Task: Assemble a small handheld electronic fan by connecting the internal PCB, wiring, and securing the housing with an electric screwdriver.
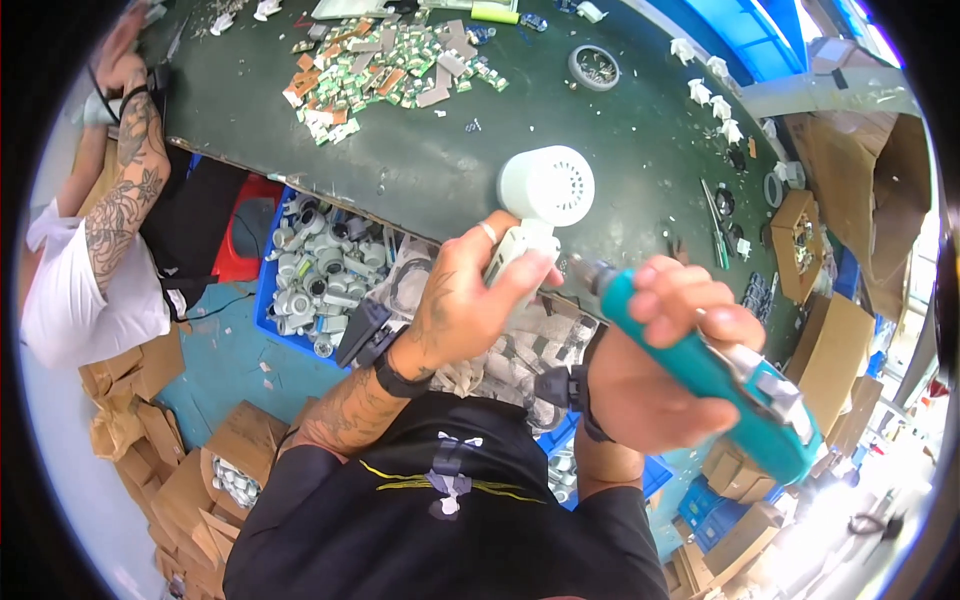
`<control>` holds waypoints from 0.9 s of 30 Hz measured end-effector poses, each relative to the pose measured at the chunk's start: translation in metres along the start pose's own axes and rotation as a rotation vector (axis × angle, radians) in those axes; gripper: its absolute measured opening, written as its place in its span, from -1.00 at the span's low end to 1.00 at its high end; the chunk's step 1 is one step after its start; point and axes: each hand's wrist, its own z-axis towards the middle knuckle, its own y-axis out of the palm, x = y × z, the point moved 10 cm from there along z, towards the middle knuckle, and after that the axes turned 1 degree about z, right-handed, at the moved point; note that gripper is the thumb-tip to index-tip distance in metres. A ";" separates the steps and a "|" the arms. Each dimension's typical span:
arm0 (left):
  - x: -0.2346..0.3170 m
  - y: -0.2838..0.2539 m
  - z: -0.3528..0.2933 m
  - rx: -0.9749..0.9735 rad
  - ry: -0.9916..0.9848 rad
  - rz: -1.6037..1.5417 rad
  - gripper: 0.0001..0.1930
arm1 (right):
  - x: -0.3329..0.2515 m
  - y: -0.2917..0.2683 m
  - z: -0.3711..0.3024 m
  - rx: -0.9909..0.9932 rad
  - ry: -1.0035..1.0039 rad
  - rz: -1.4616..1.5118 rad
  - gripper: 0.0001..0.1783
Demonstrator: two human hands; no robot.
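"While the white round-headed device (545, 185) is held out toward one o'clock, how is each grip set?"

"Left grip (450, 300), near centre: wrapped round the device's handle (534, 240), thumb laid along it. Right grip (660, 355), between three and four: curled round a teal power driver (685, 375), its metal bit (592, 272) aimed at ten. Bit just beside the handle; contact cannot be told."

"Handling?"

"Probably light, stiff, smooth; a little slippery if gripped with damp skin. Slotted face judged most fragile. Best held by the slim handle, slots left uncovered. Whether the head is rested on the dark green bench (430, 190) cannot be told."

"Surroundings?"

"Small circuit boards (400, 75) are heaped between eleven and twelve. A round dish (617, 72) of small pieces is set at one, beyond the head. Pale housings (325, 275) are piled in a blue crate (262, 312), between nine and ten. Near ten, a co-worker's forearm (125, 215), well apart."

"Obstructions?"

"Handle's four-o'clock side is crowded by the driver; its lower end is hidden by the left grip."
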 end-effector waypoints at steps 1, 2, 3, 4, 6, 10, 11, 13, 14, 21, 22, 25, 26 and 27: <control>0.003 -0.001 0.000 -0.001 0.007 0.010 -0.76 | -0.003 -0.011 0.001 0.068 -0.005 0.070 -0.32; 0.002 -0.002 -0.002 -0.003 -0.006 -0.127 -0.75 | -0.005 -0.022 0.002 0.086 -0.003 0.109 -0.31; 0.002 -0.004 -0.003 -0.008 -0.021 -0.262 -0.73 | -0.003 -0.040 0.001 0.215 -0.016 0.076 -0.30; 0.004 -0.007 -0.002 -0.051 0.106 -0.064 -0.59 | 0.004 -0.053 0.000 0.262 0.001 0.052 -0.31; 0.013 -0.006 -0.002 -0.038 0.132 0.089 -0.60 | 0.027 -0.078 -0.004 0.327 0.079 -0.042 -0.33; 0.013 -0.003 -0.008 -0.003 0.201 0.131 -0.60 | 0.060 -0.097 -0.017 0.378 0.296 -0.201 -0.48; 0.015 -0.004 -0.010 0.028 0.224 0.081 -0.52 | 0.059 -0.095 -0.017 0.376 0.306 -0.314 -0.50; 0.010 -0.003 -0.008 0.029 0.163 -0.007 -0.41 | 0.058 -0.097 -0.023 0.376 0.322 -0.428 -0.51; 0.013 -0.002 -0.007 0.045 0.191 0.097 -0.41 | 0.050 -0.106 -0.032 0.450 0.284 -0.535 -0.54; 0.014 0.018 -0.012 -0.027 0.277 0.548 -0.26 | 0.042 -0.042 -0.047 0.003 0.305 -0.386 -0.02; 0.019 0.026 -0.013 -0.072 0.311 0.592 -0.26 | 0.044 -0.044 -0.047 -0.030 0.339 -0.439 -0.11; 0.013 0.034 -0.012 -0.165 0.293 0.531 -0.25 | 0.057 -0.059 -0.048 0.085 0.514 -0.306 -0.26; 0.008 0.035 -0.011 -0.186 0.248 0.451 -0.24 | 0.059 -0.062 -0.044 0.110 0.522 -0.280 -0.33; 0.005 0.035 -0.010 -0.206 0.204 0.372 -0.24 | 0.059 -0.062 -0.043 0.120 0.524 -0.278 -0.33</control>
